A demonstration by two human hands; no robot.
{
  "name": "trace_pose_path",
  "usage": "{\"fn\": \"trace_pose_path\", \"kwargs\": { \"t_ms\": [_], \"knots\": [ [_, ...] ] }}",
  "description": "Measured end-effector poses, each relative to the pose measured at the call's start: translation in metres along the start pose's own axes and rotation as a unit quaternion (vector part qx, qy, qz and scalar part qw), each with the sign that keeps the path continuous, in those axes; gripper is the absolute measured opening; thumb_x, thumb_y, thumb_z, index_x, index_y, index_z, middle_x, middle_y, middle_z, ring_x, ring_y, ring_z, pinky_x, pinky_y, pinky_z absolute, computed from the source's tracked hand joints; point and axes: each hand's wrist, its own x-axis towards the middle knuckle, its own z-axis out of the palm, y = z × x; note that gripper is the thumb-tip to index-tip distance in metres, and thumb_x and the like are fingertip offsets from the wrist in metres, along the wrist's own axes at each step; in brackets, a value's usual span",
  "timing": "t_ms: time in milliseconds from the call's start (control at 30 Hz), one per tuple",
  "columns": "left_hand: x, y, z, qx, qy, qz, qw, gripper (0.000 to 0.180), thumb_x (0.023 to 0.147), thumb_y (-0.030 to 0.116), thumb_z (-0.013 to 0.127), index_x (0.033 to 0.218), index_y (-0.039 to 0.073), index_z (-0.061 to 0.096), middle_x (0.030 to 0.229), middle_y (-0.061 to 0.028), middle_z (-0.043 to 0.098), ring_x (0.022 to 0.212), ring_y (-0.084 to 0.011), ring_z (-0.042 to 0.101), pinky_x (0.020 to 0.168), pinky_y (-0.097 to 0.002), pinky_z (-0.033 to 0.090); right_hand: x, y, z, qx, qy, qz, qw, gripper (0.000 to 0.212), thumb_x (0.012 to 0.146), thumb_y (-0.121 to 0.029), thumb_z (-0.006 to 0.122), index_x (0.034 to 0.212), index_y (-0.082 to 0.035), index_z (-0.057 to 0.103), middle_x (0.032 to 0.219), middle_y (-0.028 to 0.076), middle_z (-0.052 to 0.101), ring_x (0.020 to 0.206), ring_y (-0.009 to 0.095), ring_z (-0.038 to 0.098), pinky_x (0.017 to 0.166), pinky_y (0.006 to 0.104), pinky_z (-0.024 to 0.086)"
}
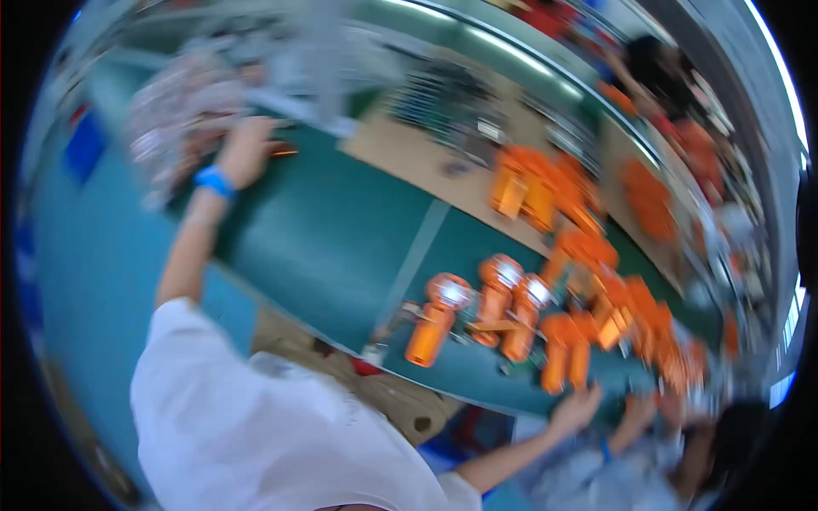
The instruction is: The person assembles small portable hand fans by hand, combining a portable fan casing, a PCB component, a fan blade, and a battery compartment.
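Observation:
Stretched out to the far left, my left hand is beside a clear plastic bag of small pieces. Its blurred fingers look curled, and a small dark and orange piece shows at their right side; what they hold cannot be made out. My right hand is low at the bench's near edge, close to a pair of orange bodies. Blur hides whether its fingers are closed on anything. Several orange flashlight-like units with round clear heads, such as this orange unit, lie on the green bench.
More orange housings are heaped on a brown board, near a stack of green circuit boards. A co-worker's hand is just right of mine. Another person is across the bench. A blue object lies far left.

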Motion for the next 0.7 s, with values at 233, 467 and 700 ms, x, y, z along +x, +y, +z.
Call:
{"fn": "trace_pose_path", "kwargs": {
  "t_ms": [233,467,700],
  "knots": [
    [-0.011,-0.101,0.063,-0.001,0.046,0.019,0.999,0.038,0.090,0.003,0.045,0.127,-0.002,0.041,0.129,-0.0194,0.043,0.119,-0.0340,0.043,0.102,-0.0369,0.034,0.006,-0.025,0.018,-0.038,0.049,-0.018,0.998,0.035,0.085,-0.021,0.052,0.116,-0.006,0.055,0.127,0.015,0.051,0.116,0.032,0.047,0.101,0.0431,0.033],
    [0.001,-0.086,0.070,-0.025,0.007,0.041,0.999,0.034,0.097,0.012,0.038,0.129,0.003,0.045,0.134,-0.0148,0.040,0.123,-0.0290,0.040,0.104,-0.0346,0.032,0.002,-0.023,0.004,-0.016,0.042,0.028,0.999,0.035,0.086,-0.022,0.053,0.117,-0.008,0.055,0.129,0.013,0.050,0.119,0.030,0.046,0.102,0.0404,0.031],
    [-0.016,-0.069,0.044,-0.101,-0.009,0.023,0.995,0.037,0.084,0.001,0.056,0.119,0.001,0.046,0.136,-0.0119,0.038,0.126,-0.0283,0.037,0.105,-0.0358,0.032,0.007,-0.021,0.003,-0.012,0.034,0.036,0.999,0.034,0.086,-0.023,0.053,0.117,-0.009,0.056,0.130,0.011,0.050,0.118,0.029,0.046,0.100,0.0393,0.033]
  ]
}}
